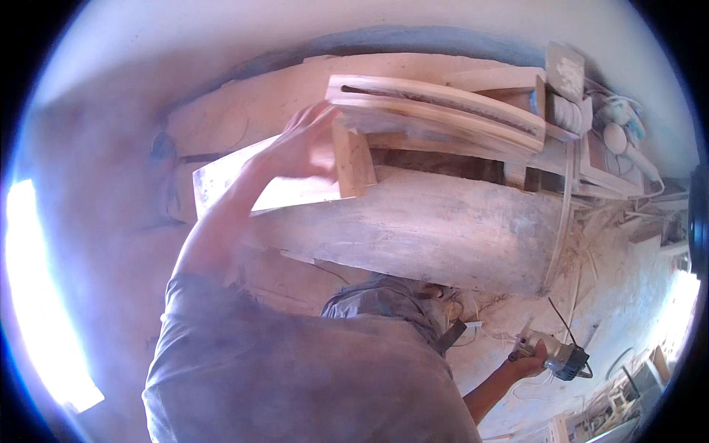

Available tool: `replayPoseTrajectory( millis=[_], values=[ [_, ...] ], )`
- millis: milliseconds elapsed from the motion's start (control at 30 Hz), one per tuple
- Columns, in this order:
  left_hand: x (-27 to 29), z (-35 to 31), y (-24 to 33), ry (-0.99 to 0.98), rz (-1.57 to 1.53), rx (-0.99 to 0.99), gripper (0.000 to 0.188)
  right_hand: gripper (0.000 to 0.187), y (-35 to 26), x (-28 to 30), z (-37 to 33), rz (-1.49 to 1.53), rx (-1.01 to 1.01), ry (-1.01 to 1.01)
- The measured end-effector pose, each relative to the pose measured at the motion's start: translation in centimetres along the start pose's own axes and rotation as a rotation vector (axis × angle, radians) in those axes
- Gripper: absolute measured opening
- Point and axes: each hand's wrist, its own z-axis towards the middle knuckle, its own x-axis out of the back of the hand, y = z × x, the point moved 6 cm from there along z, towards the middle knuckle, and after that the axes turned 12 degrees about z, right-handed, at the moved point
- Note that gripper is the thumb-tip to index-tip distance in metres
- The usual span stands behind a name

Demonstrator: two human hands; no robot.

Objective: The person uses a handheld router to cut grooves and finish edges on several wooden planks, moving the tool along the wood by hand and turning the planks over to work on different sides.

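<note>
Grey shirt sleeve [281,369] filled 6 o'clock; left hand [306,144] gripped wooden block [353,161] at 12; right hand [533,362] held power tool [557,356] at 4.

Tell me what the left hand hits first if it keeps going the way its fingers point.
The left hand points up and right toward the curved wooden frame; its fingertips are already at the frame's near end, so that comes first, though depth is unclear.
</note>
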Motion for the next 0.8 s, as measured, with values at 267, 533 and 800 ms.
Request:
replayPoseTrajectory(
  millis=[267, 533, 800],
  values=[
    [-1.0, -15.4, -7.8, -0.213, 0.353, 0.169, 0.146, 0.059, -1.2, -2.1, -0.7, -0.021, -0.112, -0.083],
    [-0.9, -14.6, -6.5, -0.120, 0.324, 0.241, 0.122, 0.041, 0.7, -1.0, 1.0, -0.069, -0.121, -0.098],
    [-4.4, -12.5, 9.6, -0.019, 0.280, 0.185, 0.116, 0.058, 0.0, -2.2, -0.2, -0.073, 0.041, -0.202]
  ],
)
